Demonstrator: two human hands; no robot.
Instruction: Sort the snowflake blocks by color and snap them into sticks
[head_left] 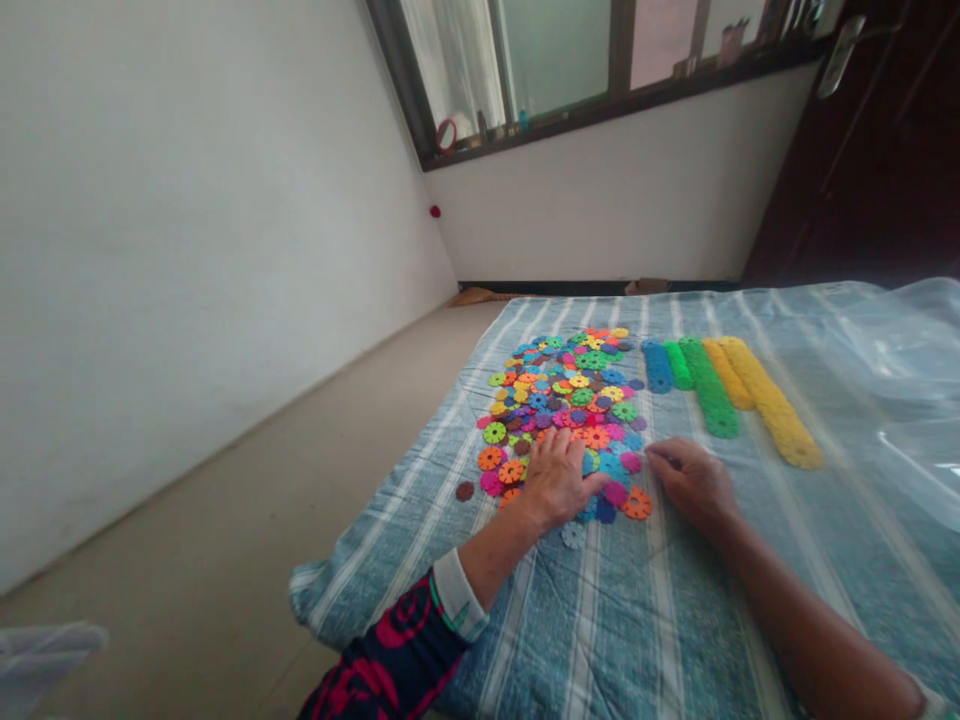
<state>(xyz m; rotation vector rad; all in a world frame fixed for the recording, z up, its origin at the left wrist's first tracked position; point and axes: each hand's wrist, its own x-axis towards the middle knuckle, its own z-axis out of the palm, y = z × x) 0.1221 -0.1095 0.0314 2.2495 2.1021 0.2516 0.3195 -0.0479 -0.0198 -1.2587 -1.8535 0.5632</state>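
Note:
A heap of colourful notched plastic discs (pixel 581 397) lies spread over the striped cloth. My left hand (pixel 555 480) rests flat on the near part of the heap, fingers stretched out and touching discs. Just right of the heap, my right hand (pixel 694 485) is closed on the cloth with its fingers curled together; whether anything is inside them is hidden. An orange disc (pixel 637 503) lies between the two hands. Beyond my right hand are overlapping rows of discs sorted by colour: a blue row (pixel 658 367), green rows (pixel 709 395) and yellow rows (pixel 776 410).
Blue-and-white striped cloth (pixel 622 640) covers the surface under everything. Clear plastic containers (pixel 900 340) stand at the right edge. To the left, the surface ends above a pale floor (pixel 247 540). A white wall, a window and a dark door (pixel 885 180) stand behind.

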